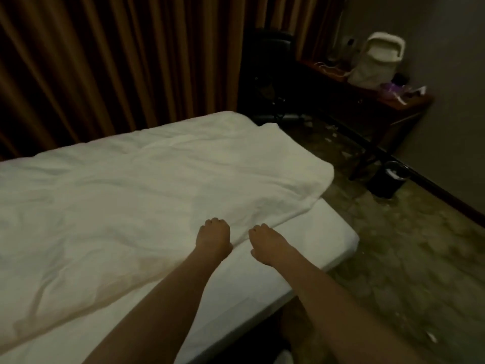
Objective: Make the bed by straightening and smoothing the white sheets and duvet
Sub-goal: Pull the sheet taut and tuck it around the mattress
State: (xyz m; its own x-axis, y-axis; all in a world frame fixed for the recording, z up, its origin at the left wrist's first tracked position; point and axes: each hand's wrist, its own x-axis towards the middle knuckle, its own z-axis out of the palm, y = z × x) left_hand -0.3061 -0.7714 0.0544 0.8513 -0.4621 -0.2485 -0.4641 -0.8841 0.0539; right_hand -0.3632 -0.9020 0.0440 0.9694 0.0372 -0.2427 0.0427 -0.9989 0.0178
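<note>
A white duvet (136, 190) lies crumpled over the bed, its near edge running diagonally and leaving a strip of white sheet (265, 274) bare along the front and at the right corner. My left hand (214, 239) grips the duvet's near edge with curled fingers. A hand's width to the right, my right hand (263, 244) also holds that edge, fingers curled over the fold. Both forearms reach in from the bottom of the view. The duvet's far right corner (315, 166) hangs past the mattress end.
Brown curtains (118, 61) hang behind the bed. A dark office chair (270, 74) and a wooden desk (388, 106) with a white bag (378, 59) stand at the back right. A black waste bin (388, 179) sits on the patterned carpet (406, 258) right of the bed.
</note>
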